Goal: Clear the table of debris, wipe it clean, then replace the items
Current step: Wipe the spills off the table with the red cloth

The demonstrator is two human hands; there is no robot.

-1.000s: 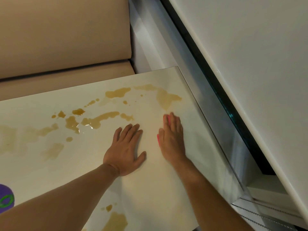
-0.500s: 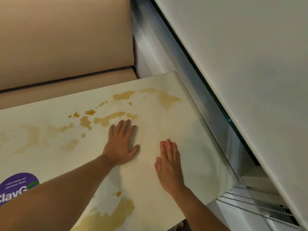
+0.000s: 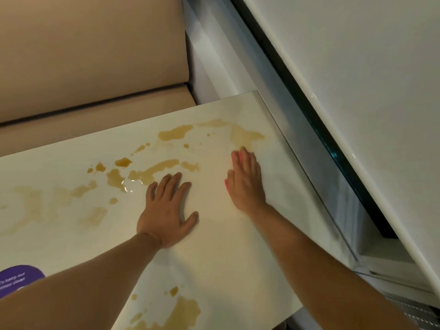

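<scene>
A pale table (image 3: 238, 258) carries brown liquid spills (image 3: 152, 170) across its far half and another brown puddle (image 3: 181, 313) near the front edge. My right hand (image 3: 246, 179) lies flat, fingers straight, pressing a pink cloth (image 3: 226, 184) onto the table just below a brown stain (image 3: 242, 134) at the far right corner. Only slivers of the cloth show at the fingertips and beside the thumb. My left hand (image 3: 166, 210) rests flat and spread on the table beside the middle spill, holding nothing.
A beige padded bench (image 3: 95, 67) runs behind the table. A white wall panel (image 3: 357, 91) with a dark gap (image 3: 321, 129) below it borders the right edge. A purple round sticker (image 3: 19, 279) sits on the table at the lower left.
My right hand slid the pink cloth back toward me, then away again toward the far right stain. My left hand stayed flat near the middle spill.
</scene>
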